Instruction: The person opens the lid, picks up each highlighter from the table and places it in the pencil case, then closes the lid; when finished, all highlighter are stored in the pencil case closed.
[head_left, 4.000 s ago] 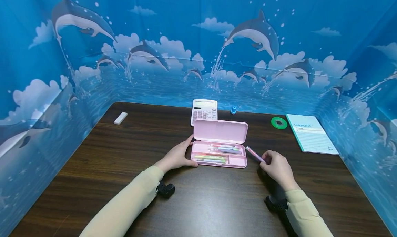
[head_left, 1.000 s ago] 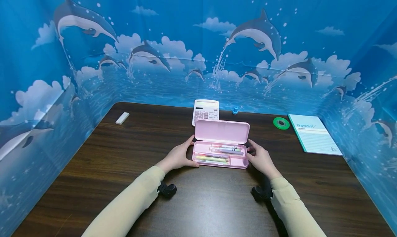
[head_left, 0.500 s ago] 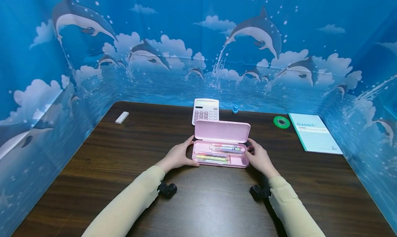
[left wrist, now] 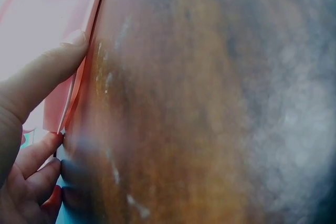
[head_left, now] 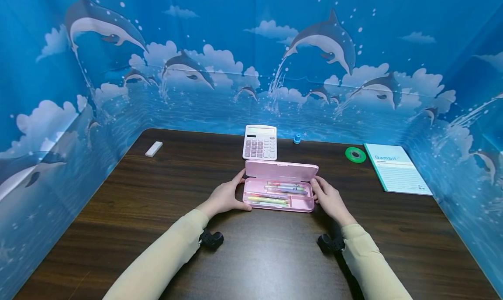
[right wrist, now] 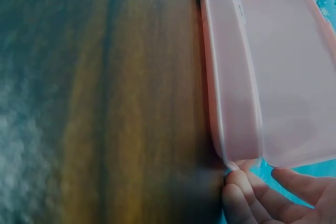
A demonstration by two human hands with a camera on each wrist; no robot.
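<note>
2 hands sit at the ends of a pink pencil case in the middle of the dark wooden table. Its long axis runs left to right across the person, and its hinged lid stands half-raised along the far edge, tipped toward the person.

The left hand holds the left end, thumb along the near corner and fingers curled round the far corner. The right hand holds the right end, fingers curled against the tray and the lid's edge. Several pens lie inside, lengthwise like the case.

Behind the case lies a calculator, with a small blue cap-like object, a green tape roll and a notebook further right. A white eraser lies far left.
</note>
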